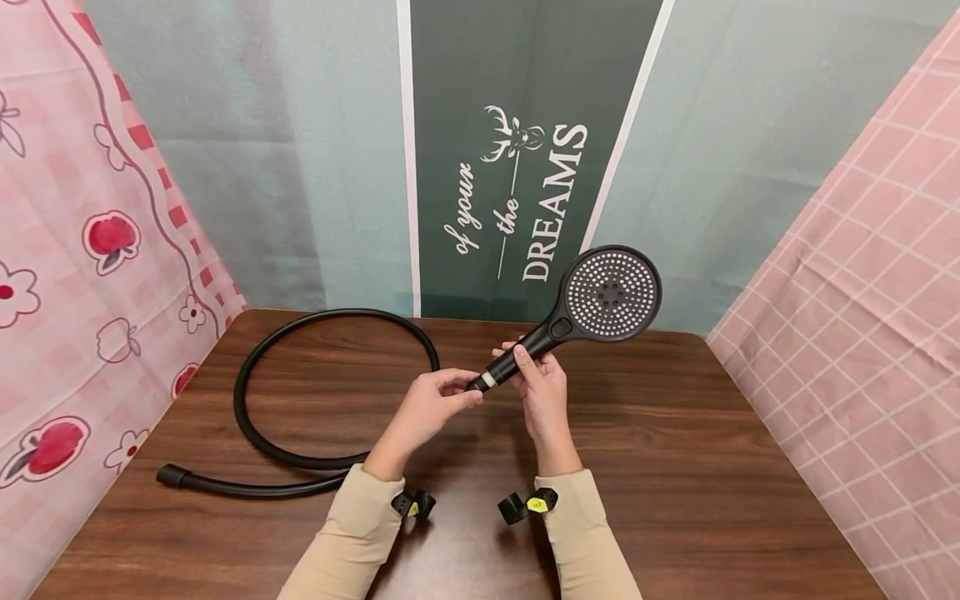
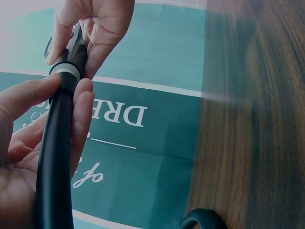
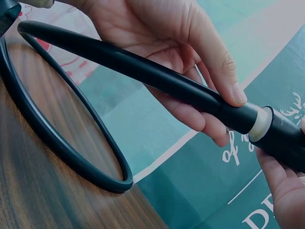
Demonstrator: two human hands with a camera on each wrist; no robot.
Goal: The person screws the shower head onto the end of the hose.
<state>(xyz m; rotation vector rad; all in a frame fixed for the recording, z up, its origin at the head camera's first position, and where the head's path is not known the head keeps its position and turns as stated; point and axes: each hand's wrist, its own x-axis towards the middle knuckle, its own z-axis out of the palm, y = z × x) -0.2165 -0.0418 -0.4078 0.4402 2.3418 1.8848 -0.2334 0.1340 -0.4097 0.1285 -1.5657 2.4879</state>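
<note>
A black shower head (image 1: 611, 293) with a round face of pale nozzles is held up over the table, tilted to the upper right. My right hand (image 1: 543, 396) grips its handle (image 1: 517, 358), thumb on the near side. The left hand (image 1: 431, 412) pinches the end fitting of a black shower hose (image 3: 167, 76) between thumb and fingers. Hose fitting (image 3: 237, 116) and handle meet in line, and a white band (image 3: 260, 125) shows between them. From the left hand the hose runs down in a wide loop onto the table.
On the left of the brown wooden table (image 1: 675, 467) lies the hose loop, its free end fitting (image 1: 174, 476) near the left edge. A green printed cloth (image 1: 525, 67) hangs behind; pink cloths (image 1: 862, 275) stand along both sides. Both wrists wear small black cameras.
</note>
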